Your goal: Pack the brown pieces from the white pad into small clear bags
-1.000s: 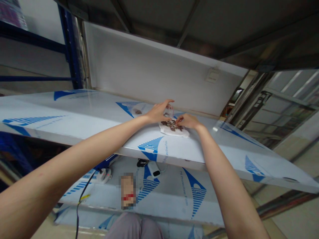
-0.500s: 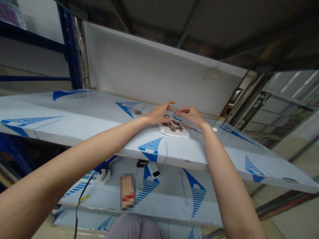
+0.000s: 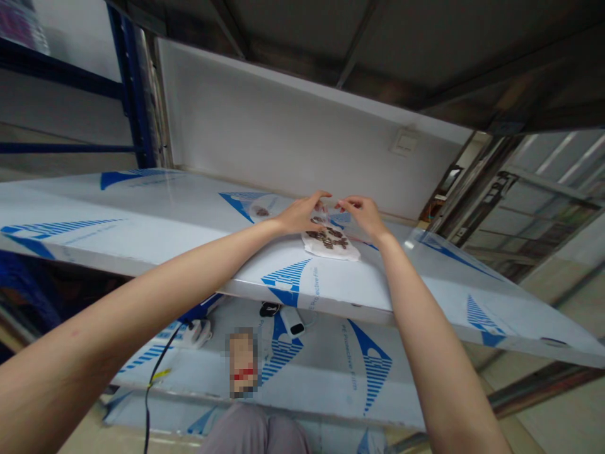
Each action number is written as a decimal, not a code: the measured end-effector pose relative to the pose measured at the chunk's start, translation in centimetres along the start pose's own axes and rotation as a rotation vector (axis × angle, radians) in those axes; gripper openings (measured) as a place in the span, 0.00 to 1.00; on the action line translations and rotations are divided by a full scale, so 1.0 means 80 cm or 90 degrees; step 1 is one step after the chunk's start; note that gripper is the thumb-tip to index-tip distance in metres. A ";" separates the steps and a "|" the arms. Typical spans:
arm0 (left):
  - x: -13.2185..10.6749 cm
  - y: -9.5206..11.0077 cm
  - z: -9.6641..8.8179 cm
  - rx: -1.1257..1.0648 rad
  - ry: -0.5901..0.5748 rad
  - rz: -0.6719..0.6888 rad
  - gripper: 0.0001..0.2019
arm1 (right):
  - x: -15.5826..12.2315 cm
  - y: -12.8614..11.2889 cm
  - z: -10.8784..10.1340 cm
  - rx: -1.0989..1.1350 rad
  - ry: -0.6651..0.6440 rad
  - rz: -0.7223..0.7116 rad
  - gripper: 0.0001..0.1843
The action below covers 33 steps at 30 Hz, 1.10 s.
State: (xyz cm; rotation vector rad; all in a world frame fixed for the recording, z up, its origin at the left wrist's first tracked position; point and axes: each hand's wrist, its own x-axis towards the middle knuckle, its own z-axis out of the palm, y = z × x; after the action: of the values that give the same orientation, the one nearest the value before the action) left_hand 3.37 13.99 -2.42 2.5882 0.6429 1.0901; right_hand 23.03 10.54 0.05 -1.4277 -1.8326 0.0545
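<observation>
My left hand (image 3: 300,214) is shut on a small transparent plastic bag (image 3: 322,214), pinching it at the side. My right hand (image 3: 363,214) is raised beside the bag, with its fingertips close to the bag's upper edge. Below them, a crumpled white paper towel (image 3: 331,246) holds several dark brown pieces (image 3: 326,237). Further left lies another transparent bag (image 3: 261,212) with something brown inside. All of this rests on a white board in blue-printed protective film (image 3: 142,202).
Behind the board stands a white panel (image 3: 283,126) with a wall plate (image 3: 403,144), and a blue rack upright (image 3: 135,88) is at the left. On a lower film-covered shelf (image 3: 326,372) are a white device (image 3: 292,320), a power strip (image 3: 196,333), a black cable (image 3: 155,372) and a pixelated object (image 3: 243,362).
My right hand has risen from the brown pieces toward the bag's upper edge. The bag now stands slightly higher in my left hand, and the pieces on the towel show more fully.
</observation>
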 end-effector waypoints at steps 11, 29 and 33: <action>0.002 -0.010 0.000 0.025 0.008 0.001 0.36 | -0.019 0.005 0.002 -0.322 -0.189 0.112 0.10; 0.001 -0.006 -0.003 0.045 -0.024 -0.026 0.35 | -0.008 0.036 0.012 -0.248 -0.195 0.107 0.09; 0.000 -0.002 -0.005 0.047 -0.028 -0.029 0.35 | -0.007 0.043 0.016 -0.187 -0.164 0.109 0.05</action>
State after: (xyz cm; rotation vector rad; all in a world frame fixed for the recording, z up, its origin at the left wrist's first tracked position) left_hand 3.02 14.17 -2.25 2.6375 0.7415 1.0104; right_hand 25.05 11.89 -2.77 -1.8539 -1.9822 0.0592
